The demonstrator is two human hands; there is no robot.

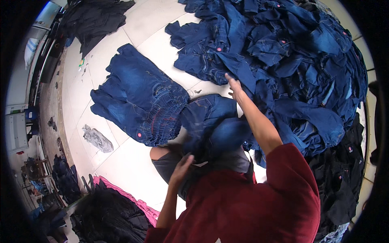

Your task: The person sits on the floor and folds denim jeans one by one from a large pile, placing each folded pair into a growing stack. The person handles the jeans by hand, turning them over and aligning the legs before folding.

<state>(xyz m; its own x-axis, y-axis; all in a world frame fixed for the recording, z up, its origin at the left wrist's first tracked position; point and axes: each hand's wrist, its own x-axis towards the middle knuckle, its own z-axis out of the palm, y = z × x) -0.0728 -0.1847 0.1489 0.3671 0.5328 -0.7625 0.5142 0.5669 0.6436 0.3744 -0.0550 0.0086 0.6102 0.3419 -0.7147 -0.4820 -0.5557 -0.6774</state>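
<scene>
A dark blue denim garment (221, 135), partly smeared by motion, lies across my lap and reaches onto the floor. Beside its lower left edge is my left hand (183, 164), fingers stretched out and no cloth gripped. My right hand (234, 86) reaches forward with fingers apart, near the edge of a large heap of blue jeans (279, 60); it holds nothing. On the floor ahead and to the left lies a flat stack of blue jeans (139, 95), with gathered elastic waistbands toward me and a small round pink tag on one.
Black garments (95, 20) lie at the far left, and a black pile (109, 212) with pink cloth (131, 198) sits at the near left. A grey crumpled cloth (98, 139) is on the tiled floor (150, 20). More black clothes (340, 178) lie to my right.
</scene>
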